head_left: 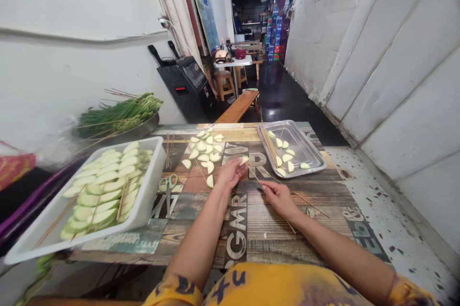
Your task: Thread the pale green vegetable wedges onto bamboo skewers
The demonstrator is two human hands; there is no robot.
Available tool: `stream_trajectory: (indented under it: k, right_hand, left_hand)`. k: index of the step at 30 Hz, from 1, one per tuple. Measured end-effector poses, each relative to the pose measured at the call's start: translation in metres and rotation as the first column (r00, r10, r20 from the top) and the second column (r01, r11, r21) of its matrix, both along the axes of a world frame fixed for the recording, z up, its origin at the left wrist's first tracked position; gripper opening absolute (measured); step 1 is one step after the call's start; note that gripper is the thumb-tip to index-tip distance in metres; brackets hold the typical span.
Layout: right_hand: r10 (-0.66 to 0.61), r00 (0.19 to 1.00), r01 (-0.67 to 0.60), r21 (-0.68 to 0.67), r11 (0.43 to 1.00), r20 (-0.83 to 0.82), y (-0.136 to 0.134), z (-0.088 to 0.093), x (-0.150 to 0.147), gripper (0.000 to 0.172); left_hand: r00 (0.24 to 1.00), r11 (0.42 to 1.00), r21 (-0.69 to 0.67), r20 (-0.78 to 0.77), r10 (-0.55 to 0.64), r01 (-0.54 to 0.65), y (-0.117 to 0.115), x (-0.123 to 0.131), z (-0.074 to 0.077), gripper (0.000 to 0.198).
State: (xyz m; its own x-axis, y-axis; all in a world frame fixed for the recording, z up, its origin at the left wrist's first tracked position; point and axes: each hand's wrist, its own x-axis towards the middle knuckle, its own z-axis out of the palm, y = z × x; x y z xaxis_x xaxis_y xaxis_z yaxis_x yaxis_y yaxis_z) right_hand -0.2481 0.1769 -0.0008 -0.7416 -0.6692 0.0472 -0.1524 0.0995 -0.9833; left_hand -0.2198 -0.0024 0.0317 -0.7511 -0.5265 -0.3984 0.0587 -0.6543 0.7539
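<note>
My left hand (232,174) is closed in a pinch around a pale half-moon vegetable slice (244,159) with a green rim. My right hand (282,198) grips a thin wooden skewer (254,175), whose far end meets the slice; whether it has gone through, I cannot tell. Another loose skewer (312,206) lies on the table beyond my right hand. Similar cut slices (203,147) are scattered on the tabletop past my left hand. More slices and a bundle of skewers (270,148) lie in a metal tray (316,167) at the right.
A white plastic tub (160,152) full of skewered slices stands on the left, with scissors (168,191) beside it. Behind it is a metal bowl (147,126) of skewered green vegetables (122,113). Past the table are a wooden bench (237,107) and a white wall (406,52) on the right.
</note>
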Motion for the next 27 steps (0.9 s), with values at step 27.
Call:
stream_trajectory:
  k: [27]
  right_hand:
    - [-0.203, 0.955, 0.239, -0.159, 0.958, 0.215, 0.003, 0.033, -0.015, 0.034]
  left_hand:
    - [0.955, 0.910, -0.296, 0.034, -0.294, 0.291, 0.067, -0.010, 0.012, 0.016]
